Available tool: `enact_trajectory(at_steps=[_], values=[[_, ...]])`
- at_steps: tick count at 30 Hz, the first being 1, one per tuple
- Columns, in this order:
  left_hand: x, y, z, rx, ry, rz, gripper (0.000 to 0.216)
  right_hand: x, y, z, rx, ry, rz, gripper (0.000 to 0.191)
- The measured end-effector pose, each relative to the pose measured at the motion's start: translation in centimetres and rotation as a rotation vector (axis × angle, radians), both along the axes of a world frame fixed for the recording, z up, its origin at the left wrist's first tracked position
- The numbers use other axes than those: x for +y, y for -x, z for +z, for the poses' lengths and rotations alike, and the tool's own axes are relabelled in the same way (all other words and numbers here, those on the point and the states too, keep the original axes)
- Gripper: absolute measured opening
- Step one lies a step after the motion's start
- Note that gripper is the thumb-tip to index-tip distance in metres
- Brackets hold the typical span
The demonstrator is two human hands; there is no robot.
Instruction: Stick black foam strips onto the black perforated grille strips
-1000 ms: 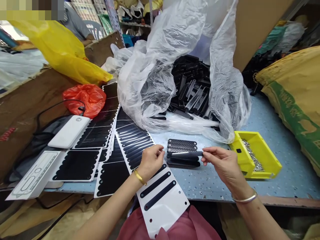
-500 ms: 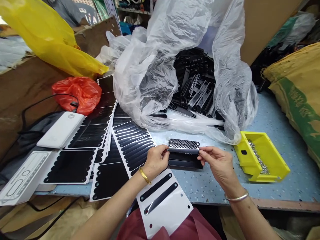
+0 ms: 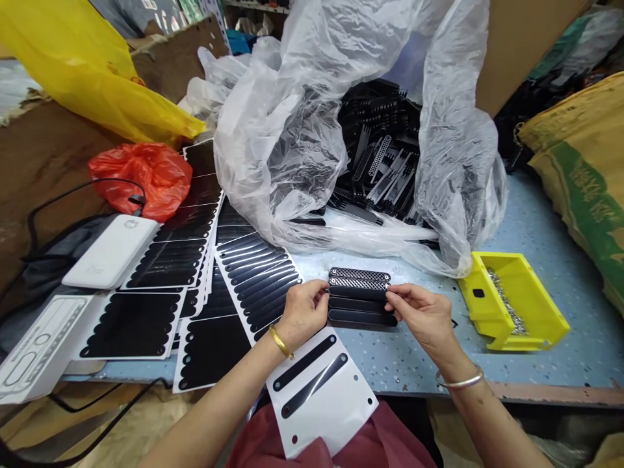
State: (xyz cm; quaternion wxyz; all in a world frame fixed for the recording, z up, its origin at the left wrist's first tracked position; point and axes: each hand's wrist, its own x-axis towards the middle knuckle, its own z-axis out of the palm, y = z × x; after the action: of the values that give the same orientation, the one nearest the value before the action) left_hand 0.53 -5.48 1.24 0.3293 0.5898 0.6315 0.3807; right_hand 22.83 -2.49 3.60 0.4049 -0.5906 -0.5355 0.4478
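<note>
We saw both hands pinched narrow on a black strip [image 3: 358, 292], the left hand [image 3: 305, 315] at one end and the right hand [image 3: 424, 315] at the other, probably to keep it straight over the bars [image 3: 363, 318]. These lay side by side near the front edge of the worktop [image 3: 390, 364], likely so each was easily reached. The sheet [image 3: 336, 390] hung over that edge onto the lap [image 3: 392, 435], handy for the left hand, we judged. Toward the right edge stood the bin [image 3: 480, 273], its metal bits [image 3: 507, 302] too small for us to tell apart. Fingertips hid the strip's ends, so we could not tell whether it lay flat throughout. The bag [image 3: 273, 149] covered some black parts [image 3: 385, 175]; a sack [image 3: 580, 188] was cut off at the right.
</note>
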Motion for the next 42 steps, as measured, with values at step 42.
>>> enact_trajectory(at_steps=[42], values=[[1.5,0.0,-0.2,0.004,0.055,0.031,0.021,1.7,-0.8,0.5,0.052,0.205,-0.004,0.026]])
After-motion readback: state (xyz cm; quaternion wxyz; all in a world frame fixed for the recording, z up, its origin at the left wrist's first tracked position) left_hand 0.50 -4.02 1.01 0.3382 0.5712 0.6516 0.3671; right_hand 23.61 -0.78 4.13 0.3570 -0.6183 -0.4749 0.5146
